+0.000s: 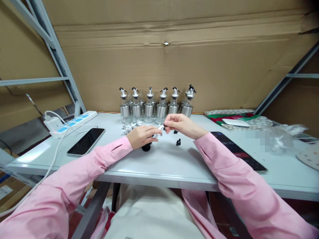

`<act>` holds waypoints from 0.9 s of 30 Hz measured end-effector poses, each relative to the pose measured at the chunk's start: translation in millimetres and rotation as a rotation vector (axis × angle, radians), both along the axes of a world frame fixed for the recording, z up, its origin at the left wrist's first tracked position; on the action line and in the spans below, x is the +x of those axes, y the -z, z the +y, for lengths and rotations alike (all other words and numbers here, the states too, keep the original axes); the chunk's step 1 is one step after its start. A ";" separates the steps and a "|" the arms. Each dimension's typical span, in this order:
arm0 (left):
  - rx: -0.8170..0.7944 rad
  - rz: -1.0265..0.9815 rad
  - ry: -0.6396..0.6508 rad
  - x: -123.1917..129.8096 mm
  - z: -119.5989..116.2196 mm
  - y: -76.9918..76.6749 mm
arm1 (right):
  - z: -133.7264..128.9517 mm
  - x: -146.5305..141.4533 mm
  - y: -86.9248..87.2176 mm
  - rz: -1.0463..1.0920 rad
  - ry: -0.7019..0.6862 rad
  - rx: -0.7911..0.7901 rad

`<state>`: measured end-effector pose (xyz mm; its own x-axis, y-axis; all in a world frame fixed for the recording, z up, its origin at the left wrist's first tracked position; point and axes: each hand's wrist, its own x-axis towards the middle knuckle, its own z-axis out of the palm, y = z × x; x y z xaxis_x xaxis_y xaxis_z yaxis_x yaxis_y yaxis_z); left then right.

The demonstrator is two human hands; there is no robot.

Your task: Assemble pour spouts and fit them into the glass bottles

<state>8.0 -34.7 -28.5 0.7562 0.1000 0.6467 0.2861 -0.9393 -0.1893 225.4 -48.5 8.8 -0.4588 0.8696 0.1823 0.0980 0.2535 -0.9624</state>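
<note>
The head view shows a smooth, pale, glossy counter (pixel 171 164) backed by creased brown cardboard (pixel 189 66). Along the back stand clear glass bottles (pixel 149 109), their cylindrical bodies wrapped in brushed-metal sleeves; the front ones carry silvery pourers with black levers. Loose pale pourers (pixel 128 128) lie beyond the left hand (pixel 141 136), a round black stopper (pixel 146 148) sits just beside it on the near side, and small, stubby black caps (pixel 178 142) cluster on the bare surface near the right hand (pixel 183 125).

The left hand, palm down with fingers partly curled, grips a shiny, slender pourer spout (pixel 159 129) between the two hands, in front of the bottles. The right hand is closed in a pinch of thumb and forefinger on a small black piece (pixel 164 125) at the spout's end; its exact shape is hidden. The spout's long axis slants, its upper end pointing away and rightward, toward the right fingertips.
</note>
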 end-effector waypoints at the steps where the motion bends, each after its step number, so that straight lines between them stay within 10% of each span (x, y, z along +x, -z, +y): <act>1: 0.001 -0.002 0.002 0.3 -0.3 -0.2 | -0.2 -0.8 0.0 -0.002 0.004 -0.005; 27: 0.078 -0.045 -0.043 0.4 -4.0 -3.9 | -0.7 -24.7 19.3 0.309 -0.120 -0.235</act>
